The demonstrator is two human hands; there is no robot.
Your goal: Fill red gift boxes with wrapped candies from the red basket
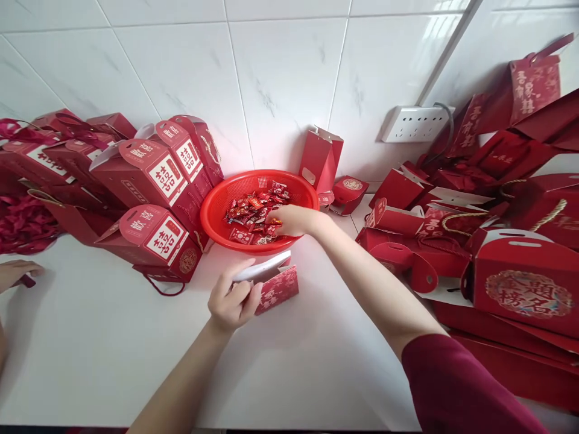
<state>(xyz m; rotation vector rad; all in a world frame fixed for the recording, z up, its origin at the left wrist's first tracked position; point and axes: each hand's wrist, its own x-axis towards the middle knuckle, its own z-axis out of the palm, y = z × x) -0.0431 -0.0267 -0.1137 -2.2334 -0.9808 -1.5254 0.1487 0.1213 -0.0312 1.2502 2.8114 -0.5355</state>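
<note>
My left hand (230,298) is closed around a small red paper box (279,290) with pale printed characters, held tilted above the white table with its top open. In front of it stands a red plastic basket (212,211) with a perforated wall. Wrapped candies (248,211), mostly red, lie in a heap inside. My right hand (292,220) reaches over the basket's right rim into the heap. Its fingers curl around a red and yellow wrapped candy (274,222), and the fingertips are partly hidden.
Red gift boxes (156,175) with rope handles crowd the left, beside dark red ribbon (27,224). Another person's hand (18,274) rests at the left edge. More boxes (529,283) pile up at right. An upright box (319,158) and power strip (416,124) are by the tiled wall.
</note>
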